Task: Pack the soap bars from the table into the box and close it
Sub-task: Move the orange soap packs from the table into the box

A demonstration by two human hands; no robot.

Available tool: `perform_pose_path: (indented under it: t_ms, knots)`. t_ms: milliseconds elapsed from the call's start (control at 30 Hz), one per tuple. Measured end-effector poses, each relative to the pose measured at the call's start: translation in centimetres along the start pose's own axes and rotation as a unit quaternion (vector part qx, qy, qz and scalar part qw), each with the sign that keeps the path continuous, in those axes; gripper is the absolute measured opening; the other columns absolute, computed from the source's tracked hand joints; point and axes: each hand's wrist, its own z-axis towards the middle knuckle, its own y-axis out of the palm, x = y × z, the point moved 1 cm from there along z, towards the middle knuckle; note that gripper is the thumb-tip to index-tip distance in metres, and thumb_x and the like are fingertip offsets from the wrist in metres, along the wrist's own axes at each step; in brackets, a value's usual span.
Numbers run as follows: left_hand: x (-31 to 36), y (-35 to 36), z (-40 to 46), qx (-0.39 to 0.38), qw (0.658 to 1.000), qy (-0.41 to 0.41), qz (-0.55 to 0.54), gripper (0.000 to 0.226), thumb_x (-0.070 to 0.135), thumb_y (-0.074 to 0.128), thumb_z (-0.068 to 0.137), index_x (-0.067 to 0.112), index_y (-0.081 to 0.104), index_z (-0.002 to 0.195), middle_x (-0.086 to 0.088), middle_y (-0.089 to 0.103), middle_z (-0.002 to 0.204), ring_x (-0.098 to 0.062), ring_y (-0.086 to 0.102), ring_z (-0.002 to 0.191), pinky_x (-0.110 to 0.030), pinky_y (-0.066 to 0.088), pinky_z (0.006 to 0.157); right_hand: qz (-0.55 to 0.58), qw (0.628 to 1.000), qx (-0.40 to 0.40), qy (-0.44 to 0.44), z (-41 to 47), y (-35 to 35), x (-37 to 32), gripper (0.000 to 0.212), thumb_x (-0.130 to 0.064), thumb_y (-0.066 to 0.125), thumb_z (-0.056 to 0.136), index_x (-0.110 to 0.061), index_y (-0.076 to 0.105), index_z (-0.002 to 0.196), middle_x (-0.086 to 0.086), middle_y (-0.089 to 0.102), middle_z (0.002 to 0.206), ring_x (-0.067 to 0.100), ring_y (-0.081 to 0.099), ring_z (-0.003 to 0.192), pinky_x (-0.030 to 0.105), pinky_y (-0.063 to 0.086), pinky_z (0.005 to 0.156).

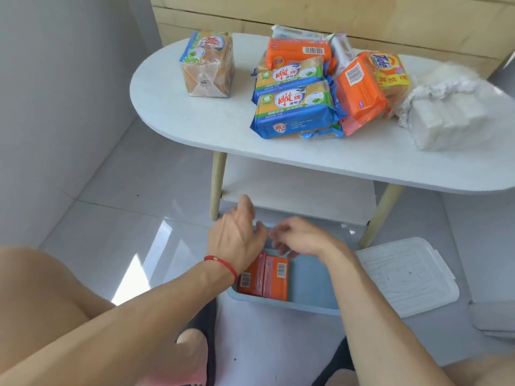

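Floor-level blue box below both hands; left fingers spread, right fingers loosely curled, empty.

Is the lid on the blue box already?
No, the white lid lies on the floor to the right of the blue box, which is open with orange soap bars showing inside.

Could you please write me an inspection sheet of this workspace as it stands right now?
Surface: white oval table, lower shelf beneath; tiled floor.
Job's things: blue box on the floor, open, two orange soap bars inside at its left end; white lid lying beside it; many wrapped soap bars piled on the table, one multipack apart.
Clutter: white plastic-wrapped bundle on the table.
Grippers: left hand and right hand above the box, both empty, fingers loose.
Cables: nothing seen.
Surroundings: white wall, wooden panelling.
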Motion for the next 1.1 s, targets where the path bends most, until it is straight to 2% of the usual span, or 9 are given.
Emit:
perform_pose_path:
  t_ms: [133, 233, 367, 500, 600, 700, 767, 933, 1100]
  knots:
    - [5.9, -8.0, 3.7, 0.138, 0.975, 0.151, -0.092, 0.020, 0.030, 0.052, 0.078, 0.028, 0.033, 0.084, 0.007, 0.039, 0.052, -0.026, 0.041, 0.048, -0.033, 0.039, 0.045, -0.014, 0.984, 0.076, -0.162, -6.3, -6.1, -9.0, 0.029, -0.042, 0.049, 0.074, -0.024, 0.068, 0.086, -0.009, 0.074, 0.071, 0.012, 0.072, 0.065, 0.033, 0.059, 0.057]
    - [8.1, -12.0, 8.7, 0.144, 0.966, 0.182, -0.116, 0.021, 0.026, 0.057, 0.077, 0.018, 0.046, 0.094, 0.008, 0.053, 0.067, -0.030, 0.057, 0.064, -0.040, 0.047, 0.056, -0.024, 0.947, 0.191, -0.256, -8.5, -10.1, -14.0, 0.015, -0.028, 0.053, 0.081, -0.026, 0.067, 0.086, -0.008, 0.073, 0.069, 0.010, 0.067, 0.056, 0.024, 0.047, 0.047]
    - [8.5, -12.4, 15.1, 0.092, 0.984, 0.119, -0.099, 0.025, 0.025, 0.058, 0.087, 0.010, 0.061, 0.107, -0.009, 0.067, 0.106, -0.029, 0.061, 0.099, -0.039, 0.047, 0.086, -0.112, 0.870, 0.399, -0.268, -7.6, -14.6, -17.0, 0.017, -0.016, 0.058, 0.088, -0.024, 0.072, 0.091, -0.007, 0.074, 0.077, 0.015, 0.069, 0.073, 0.034, 0.056, 0.066]
    - [9.4, -9.7, 19.1, 0.066, 0.989, 0.109, -0.074, 0.034, 0.030, 0.051, 0.093, 0.012, 0.060, 0.121, -0.012, 0.060, 0.127, -0.031, 0.049, 0.120, -0.036, 0.036, 0.099, -0.241, 0.801, 0.504, -0.216, -5.6, -18.3, -15.6, 0.025, -0.012, 0.058, 0.083, -0.020, 0.072, 0.102, 0.005, 0.070, 0.111, 0.030, 0.061, 0.103, 0.040, 0.050, 0.088]
    - [10.2, -7.6, 21.2, 0.061, 0.986, 0.137, -0.071, 0.039, 0.037, 0.046, 0.095, 0.021, 0.059, 0.127, -0.005, 0.053, 0.137, -0.031, 0.038, 0.131, -0.039, 0.030, 0.112, -0.280, 0.818, 0.485, -0.134, -4.3, -19.2, -13.1, 0.038, -0.019, 0.060, 0.086, -0.026, 0.066, 0.123, 0.002, 0.054, 0.139, 0.032, 0.048, 0.127, 0.046, 0.045, 0.100]
    - [11.1, -6.3, 23.5, 0.047, 0.990, 0.130, -0.034, 0.041, 0.038, 0.040, 0.095, 0.029, 0.053, 0.132, -0.002, 0.041, 0.150, -0.033, 0.025, 0.144, -0.050, 0.021, 0.119, -0.289, 0.831, 0.455, -0.138, -3.7, -19.3, -12.2, 0.043, -0.020, 0.062, 0.090, -0.028, 0.063, 0.132, 0.002, 0.042, 0.153, 0.032, 0.041, 0.136, 0.044, 0.039, 0.110]
    - [11.5, -6.3, 25.1, 0.030, 0.993, 0.110, -0.025, 0.046, 0.034, 0.039, 0.094, 0.026, 0.049, 0.138, -0.003, 0.034, 0.156, -0.031, 0.018, 0.148, -0.053, 0.019, 0.120, -0.266, 0.833, 0.464, -0.139, -4.0, -19.5, -12.1, 0.047, -0.023, 0.065, 0.089, -0.026, 0.059, 0.135, 0.003, 0.044, 0.151, 0.031, 0.040, 0.135, 0.042, 0.037, 0.108]
    - [12.3, -7.8, 27.3, -0.007, 0.997, 0.078, 0.005, 0.055, 0.040, 0.056, 0.085, 0.020, 0.052, 0.135, -0.013, 0.045, 0.133, -0.034, 0.034, 0.128, -0.044, 0.034, 0.108, -0.206, 0.847, 0.486, -0.062, -5.7, -19.2, -11.1, 0.077, -0.042, 0.076, 0.081, -0.018, 0.039, 0.144, 0.014, 0.051, 0.131, 0.036, 0.051, 0.121, 0.044, 0.045, 0.096]
    - [11.7, -9.3, 27.3, -0.055, 0.987, 0.117, 0.099, 0.053, 0.047, 0.051, 0.093, 0.025, 0.045, 0.141, -0.017, 0.048, 0.134, -0.037, 0.034, 0.126, -0.046, 0.036, 0.100, -0.096, 0.880, 0.462, -0.061, -5.9, -19.7, -10.7, 0.070, -0.040, 0.077, 0.082, -0.014, 0.048, 0.140, 0.012, 0.052, 0.132, 0.033, 0.054, 0.122, 0.038, 0.046, 0.096]
